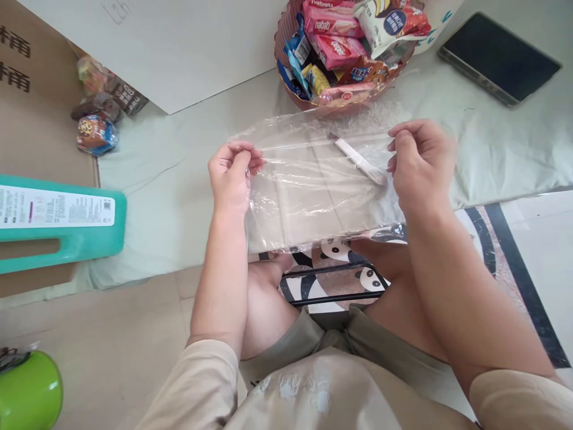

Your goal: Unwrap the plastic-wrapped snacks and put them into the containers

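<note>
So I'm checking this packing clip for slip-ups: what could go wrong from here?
The clear plastic bag is pinched only at its top corners by the left hand and right hand, so the thin film might slip or tear. The white stick-like item seen through the film looks loose, so tilting might shift it.

Plastic bag [313,185] held up between both hands, left hand [233,173] at its left edge, right hand [418,161] at its right edge, above the person's knees. Behind the bag, basket [286,36] with snack packets [335,51] piled in it, on a sheet [492,137] spread over the floor. Tablet [499,57] right of the basket, also on the sheet. Loose wrapped snacks [101,107] far left, beside a cardboard box [36,119]. Jug [58,221] lying on its side left of the left hand. Round container [27,391] at near left corner. Phone [333,283] below the bag, between the knees.
</note>
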Motion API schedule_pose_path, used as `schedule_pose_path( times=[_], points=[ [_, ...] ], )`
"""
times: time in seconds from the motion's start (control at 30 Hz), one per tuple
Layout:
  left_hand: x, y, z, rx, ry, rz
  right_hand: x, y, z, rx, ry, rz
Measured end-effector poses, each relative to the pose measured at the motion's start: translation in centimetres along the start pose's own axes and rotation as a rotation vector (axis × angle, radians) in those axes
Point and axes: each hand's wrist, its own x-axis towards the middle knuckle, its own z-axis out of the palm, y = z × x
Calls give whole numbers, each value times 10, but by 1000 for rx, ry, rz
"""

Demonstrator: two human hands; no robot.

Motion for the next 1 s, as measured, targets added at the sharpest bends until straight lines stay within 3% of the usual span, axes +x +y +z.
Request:
schedule_pose_path(
  times=[0.1,0.17,0.23,0.3,0.37,0.47,0.53,0.63,0.77,0.9,1.0],
  points=[
    [-2,1,-2,-72,0,76,-2,-2,1,112,-41,-19],
    [-3,2,-4,-57,13,125,-3,-1,1,185,-153,-9],
    [-4,4,-7,23,33,151,-4,2,1,150,-266,10],
    [-6,9,-11,88,2,150,-5,4,1,70,-281,-9],
    [-9,13,-17,74,-124,111,-6,6,1,21,-197,-71],
    [-13,12,-22,55,-387,-63,-6,5,1,-3,-76,-157],
    [-14,7,-21,110,-473,-167,-6,3,0,3,-31,-204],
    [-11,-4,-14,137,-397,-162,-4,1,0,123,-33,-192],
    [-5,-9,-8,65,-219,-60,-3,2,2,187,-80,-9],
    [-6,-4,-9,49,-287,-67,0,4,1,169,27,-114],
    [-10,-2,-9,62,-357,-81,2,7,-1,227,17,-210]
  ],
)
